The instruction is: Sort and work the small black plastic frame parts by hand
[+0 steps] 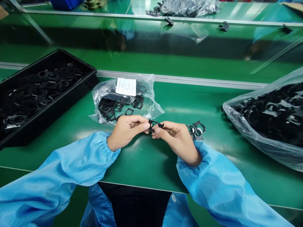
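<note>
Above the glossy green worktop (142,164), your left hand (130,128) and right hand (175,136) both pinch a thin, black, seemingly plastic frame (161,125); grip its edges lightly, without bending.

Single head-worn view, above green bench (146,167); faces forward, down; left hand (127,130), right hand (176,137) close, mid-frame.

One left hand (129,130) and one right hand (176,137) — two in all — share one black part (161,125), nearer than the labelled bag (148,110) with its one white label (126,86). Clear bags number three: that one, an open bag (255,142) to its right and a crumpled bag (189,7) beyond it. One black tray (82,87) is left of the labelled bag, one blue container (65,3) beyond; heaped black pieces (49,80) overlap past counting.
</note>
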`<state>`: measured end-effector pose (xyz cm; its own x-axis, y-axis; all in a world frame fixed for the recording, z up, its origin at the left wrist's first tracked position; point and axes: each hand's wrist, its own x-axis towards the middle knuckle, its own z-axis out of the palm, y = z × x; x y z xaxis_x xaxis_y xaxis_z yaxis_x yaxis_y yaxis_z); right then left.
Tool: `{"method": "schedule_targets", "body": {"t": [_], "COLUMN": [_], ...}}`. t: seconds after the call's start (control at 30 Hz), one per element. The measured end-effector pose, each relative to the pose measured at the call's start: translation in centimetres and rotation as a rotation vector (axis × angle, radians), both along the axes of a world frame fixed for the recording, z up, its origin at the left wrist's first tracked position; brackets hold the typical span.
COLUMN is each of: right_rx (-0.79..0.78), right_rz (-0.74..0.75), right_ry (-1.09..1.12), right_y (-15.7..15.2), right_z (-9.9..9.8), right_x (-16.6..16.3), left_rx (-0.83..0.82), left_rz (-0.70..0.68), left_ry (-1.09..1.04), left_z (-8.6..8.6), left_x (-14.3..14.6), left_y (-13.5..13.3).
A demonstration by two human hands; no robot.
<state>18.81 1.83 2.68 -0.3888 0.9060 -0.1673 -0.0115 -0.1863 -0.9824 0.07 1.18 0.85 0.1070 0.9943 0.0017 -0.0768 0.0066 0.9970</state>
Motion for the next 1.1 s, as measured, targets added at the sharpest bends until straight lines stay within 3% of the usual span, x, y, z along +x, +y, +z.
{"method": "schedule_targets", "body": {"t": [0.5, 0.7, 1.1], "right_rx": [-0.009, -0.002, -0.031], "right_rz": [-0.057, 0.018, -0.037], "right_ry": [0.044, 0.038, 0.09], "right_y": [0.04, 0.12, 0.12], "right_z": [0.1, 0.3, 0.04], "right_x": [-0.04, 0.3, 0.0], "left_rx": [-0.032, -0.096, -0.108], "left_rz": [-0.061, -0.165, -0.089], "left_ry": [-0.017, -0.086, -0.117], "left_z": [0.03, -0.06, -0.36], "left_x": [-0.24, -0.55, -0.37], "left_y": [0.23, 0.24, 0.24]}}
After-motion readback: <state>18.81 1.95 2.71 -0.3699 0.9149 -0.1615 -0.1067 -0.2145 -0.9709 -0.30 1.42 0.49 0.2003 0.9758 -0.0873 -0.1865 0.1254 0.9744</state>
